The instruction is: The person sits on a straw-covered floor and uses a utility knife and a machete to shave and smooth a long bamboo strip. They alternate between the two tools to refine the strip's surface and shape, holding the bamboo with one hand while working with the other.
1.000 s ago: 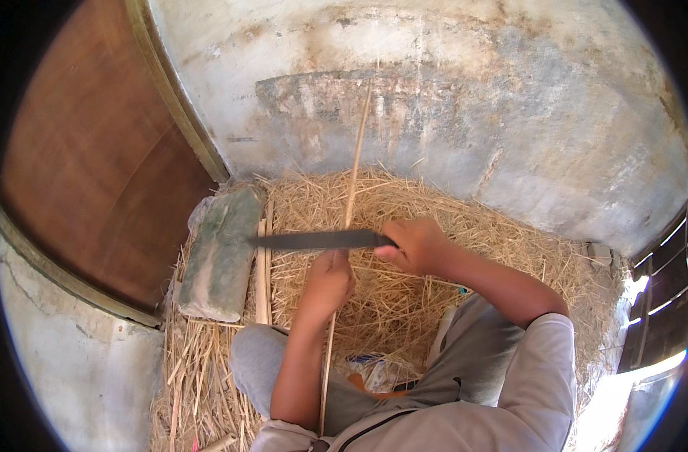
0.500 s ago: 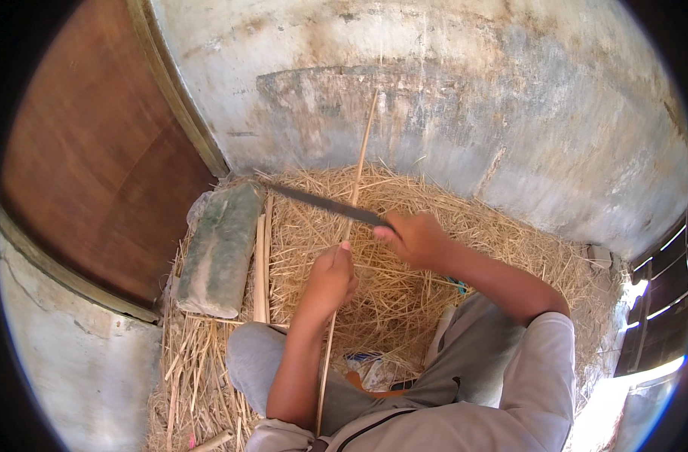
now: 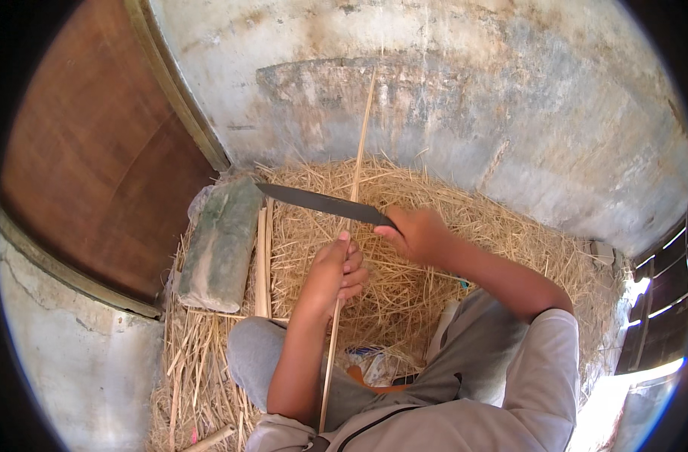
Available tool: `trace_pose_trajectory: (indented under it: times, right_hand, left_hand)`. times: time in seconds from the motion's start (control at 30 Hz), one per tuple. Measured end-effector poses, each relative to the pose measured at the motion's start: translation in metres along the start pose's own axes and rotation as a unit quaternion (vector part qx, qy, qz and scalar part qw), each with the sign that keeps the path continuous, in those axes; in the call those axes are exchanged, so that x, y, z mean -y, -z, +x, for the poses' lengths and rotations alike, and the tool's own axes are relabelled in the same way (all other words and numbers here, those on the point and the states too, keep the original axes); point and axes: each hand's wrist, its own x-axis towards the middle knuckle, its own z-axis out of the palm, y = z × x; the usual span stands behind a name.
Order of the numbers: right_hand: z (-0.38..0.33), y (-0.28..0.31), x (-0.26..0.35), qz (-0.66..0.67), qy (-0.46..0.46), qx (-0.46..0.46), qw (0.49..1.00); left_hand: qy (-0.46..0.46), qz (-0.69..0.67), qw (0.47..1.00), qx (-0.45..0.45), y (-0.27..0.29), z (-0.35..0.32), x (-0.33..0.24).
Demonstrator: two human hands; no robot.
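Bright daylight, glare lower right, sharp centre, fisheye-bent dark rim

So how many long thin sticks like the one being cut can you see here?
2 at least: one stick upright in the left hand, crossed by the knife held in the right hand; a pale bundle lies beside the stone block. Straw may hide more.
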Motion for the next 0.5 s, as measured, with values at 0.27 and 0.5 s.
trace_pose_trajectory:
  times: [0.27,0.5]
  right_hand:
    - [-0.002,-0.009,0.007,-0.032,0.048,-0.046,0.997]
    - [0.012,0.009,-0.002,-0.069,-0.04,-0.039,0.996]
  left_hand:
    - [0.032,-0.132,0.99,0.024,0.0,0.002,-0.002]
    - [0.038,-0.126,0.991,0.03,-0.004,-0.003,-0.001]
